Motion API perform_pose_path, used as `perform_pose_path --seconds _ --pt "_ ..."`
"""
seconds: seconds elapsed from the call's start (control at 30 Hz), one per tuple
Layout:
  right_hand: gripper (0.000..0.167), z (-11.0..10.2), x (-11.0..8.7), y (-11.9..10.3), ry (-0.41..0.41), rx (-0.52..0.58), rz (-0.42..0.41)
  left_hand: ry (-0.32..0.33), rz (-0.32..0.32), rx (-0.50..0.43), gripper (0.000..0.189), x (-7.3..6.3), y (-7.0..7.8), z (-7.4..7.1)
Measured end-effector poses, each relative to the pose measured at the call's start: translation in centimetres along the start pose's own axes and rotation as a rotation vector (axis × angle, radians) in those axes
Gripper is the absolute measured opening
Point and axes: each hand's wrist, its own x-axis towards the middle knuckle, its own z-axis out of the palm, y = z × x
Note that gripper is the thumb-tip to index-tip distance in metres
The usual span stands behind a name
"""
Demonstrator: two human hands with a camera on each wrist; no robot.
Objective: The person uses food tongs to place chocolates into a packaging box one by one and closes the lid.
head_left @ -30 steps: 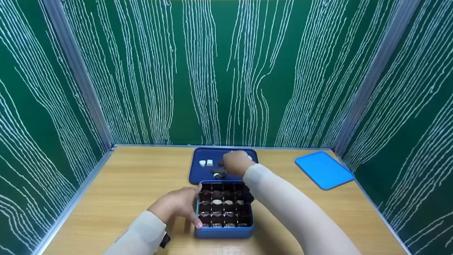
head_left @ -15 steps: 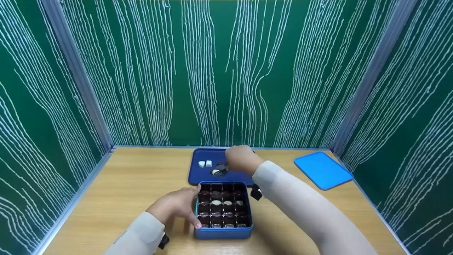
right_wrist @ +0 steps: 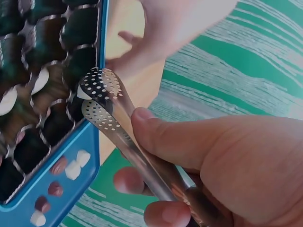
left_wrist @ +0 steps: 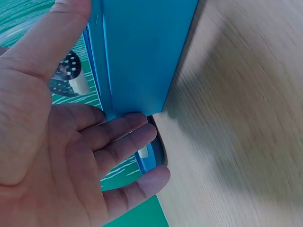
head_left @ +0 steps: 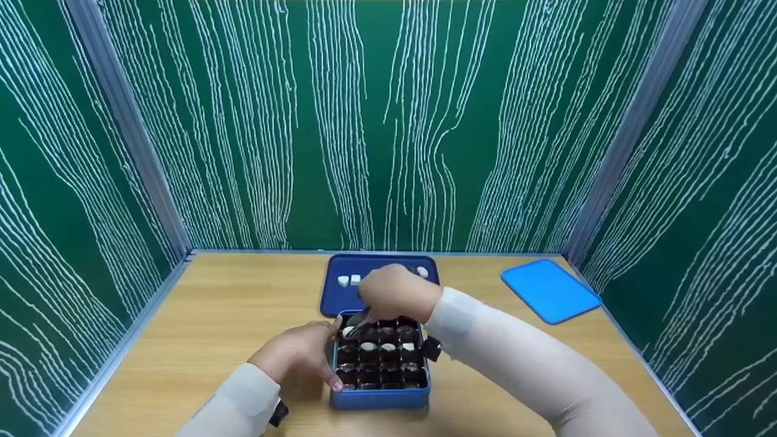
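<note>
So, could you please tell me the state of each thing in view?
Box: upright, open, partly filled.
Tongs: tips at a white piece in the box's far left corner compartment; firmness of hold unclear.
Left hand: touching the box's left side.
Right hand: holding the tongs.
Dark blue tray: lying flat, bearing white pieces and brown pieces.
Light blue tray: lying flat.

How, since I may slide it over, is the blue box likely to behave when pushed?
The blue box will probably stay stiff: its walls look straight where the left hand holds it. Being broad and low on the table, it seems unlikely to tip. White pieces in its open compartments might shift.
</note>
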Motion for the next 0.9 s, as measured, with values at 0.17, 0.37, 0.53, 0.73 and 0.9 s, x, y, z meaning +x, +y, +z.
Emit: perform_pose_path --seconds 0.17,0.37,0.53,0.73,0.9 --pt "0.032 0.2 0.8 -1.7 -0.038 -0.086 -0.015 -0.003 0.006 -0.023 0.146 0.0 0.0 0.0" --pt "0.024 0.3 1.7 -3.1 -0.078 -0.181 -0.029 -0.013 0.003 -0.013 0.144 -0.1 0.0 0.0" --pt "0.016 0.1 2.2 -4.2 -0.067 -0.269 -0.026 -0.008 0.016 -0.009 0.143 -0.1 -0.1 -0.1" --pt "0.031 0.0 2.8 -5.7 -0.030 -0.328 -0.037 0.012 0.024 -0.039 0.133 -0.2 -0.1 0.0" --pt "0.028 0.1 3.5 -6.9 -0.056 -0.334 -0.028 0.009 0.035 -0.078 0.123 -0.3 -0.2 0.0"
